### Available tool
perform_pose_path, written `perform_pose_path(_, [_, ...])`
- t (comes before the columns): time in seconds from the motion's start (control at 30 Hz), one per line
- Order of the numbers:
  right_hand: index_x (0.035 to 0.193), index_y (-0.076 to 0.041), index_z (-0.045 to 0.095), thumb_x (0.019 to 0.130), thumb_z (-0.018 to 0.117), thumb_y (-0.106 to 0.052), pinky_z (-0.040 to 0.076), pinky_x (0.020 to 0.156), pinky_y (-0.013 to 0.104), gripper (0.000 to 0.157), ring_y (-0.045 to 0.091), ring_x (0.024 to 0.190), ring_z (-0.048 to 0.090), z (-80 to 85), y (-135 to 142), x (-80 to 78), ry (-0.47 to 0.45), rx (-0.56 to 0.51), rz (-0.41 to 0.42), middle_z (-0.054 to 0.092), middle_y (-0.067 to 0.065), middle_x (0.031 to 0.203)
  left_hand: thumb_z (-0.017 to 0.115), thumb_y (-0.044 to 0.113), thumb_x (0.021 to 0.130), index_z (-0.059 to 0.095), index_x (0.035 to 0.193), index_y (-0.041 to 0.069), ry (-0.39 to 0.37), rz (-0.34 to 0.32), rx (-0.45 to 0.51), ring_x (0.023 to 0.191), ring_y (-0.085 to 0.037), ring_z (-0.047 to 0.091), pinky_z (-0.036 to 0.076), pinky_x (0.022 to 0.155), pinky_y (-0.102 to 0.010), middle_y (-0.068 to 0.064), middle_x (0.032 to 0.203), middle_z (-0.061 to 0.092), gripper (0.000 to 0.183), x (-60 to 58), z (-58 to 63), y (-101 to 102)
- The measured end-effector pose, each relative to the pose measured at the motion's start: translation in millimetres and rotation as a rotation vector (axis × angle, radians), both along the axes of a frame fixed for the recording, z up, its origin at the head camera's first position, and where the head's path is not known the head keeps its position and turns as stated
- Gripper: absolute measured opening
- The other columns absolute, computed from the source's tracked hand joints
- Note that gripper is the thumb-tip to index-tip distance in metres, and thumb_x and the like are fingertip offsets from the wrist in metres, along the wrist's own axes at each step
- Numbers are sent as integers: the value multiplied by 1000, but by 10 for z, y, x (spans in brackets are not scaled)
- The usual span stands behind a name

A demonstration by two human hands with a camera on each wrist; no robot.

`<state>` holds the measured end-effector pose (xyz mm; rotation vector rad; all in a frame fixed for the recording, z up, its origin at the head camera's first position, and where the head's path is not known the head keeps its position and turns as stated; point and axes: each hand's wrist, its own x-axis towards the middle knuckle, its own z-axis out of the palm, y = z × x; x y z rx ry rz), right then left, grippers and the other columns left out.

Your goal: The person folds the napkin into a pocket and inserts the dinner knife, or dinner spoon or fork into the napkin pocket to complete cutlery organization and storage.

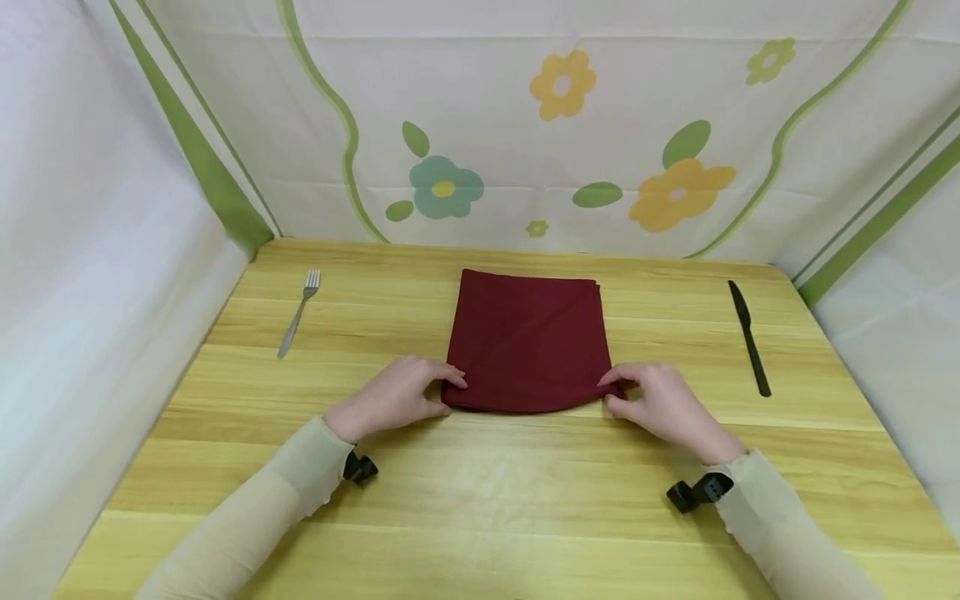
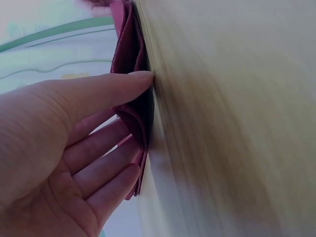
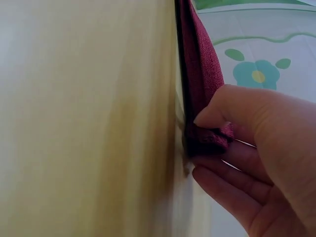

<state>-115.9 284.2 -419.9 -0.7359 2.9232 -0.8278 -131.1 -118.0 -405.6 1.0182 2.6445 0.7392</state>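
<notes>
Maroon cloth (image 1: 528, 337) lies between and beyond both hands (image 1: 401, 393) (image 1: 663, 406) — near corners pinched.

A flower-printed white curtain (image 1: 495, 92) hangs behind the wood-grain table (image 1: 517, 508).

Our napkin (image 1: 528, 342) looks matt, woven cloth; left of it we see a smooth metal fork (image 1: 297, 318), right of it a plastic-looking knife (image 1: 747, 329), under it a faintly glossy, wood-grained worktop (image 1: 487, 500).
</notes>
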Motion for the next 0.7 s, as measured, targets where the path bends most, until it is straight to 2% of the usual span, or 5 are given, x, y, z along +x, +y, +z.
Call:
perform_pose_path(0.2, [102,-17,76,88,76,-5,56,71,33,18,9,83,65,34,20,-86,-71,-45,-5,71,-7,94,79,7,90,75,120,12,-1,12,12,111,-18,66,53,91,-35,-3,124,70,31,0,20,9])
perform_pose_path(0.43, [103,-17,76,89,75,-5,57,74,32,19,11,85,65,28,24,-118,-127,-82,-19,71,-5,98,71,12,98,77,114,13,40,34,58,97,-11,68,55,86,-32,0,111,74,17,-33,8,27])
perform_pose_path(0.57, [105,-17,76,88,76,-4,55,76,34,22,11,88,63,25,2,-99,-120,-68,15,71,-4,102,68,16,100,76,111,13,46,71,78,87,-5,66,55,82,-30,2,105,74,13,-49,-6,36])
perform_pose_path(0.7, [107,-17,75,84,81,-9,52,74,35,25,13,83,59,32,-44,-53,-66,2,67,68,-5,103,66,17,102,74,109,13,59,115,97,79,-4,62,54,77,-30,3,101,74,12,-72,-15,63])
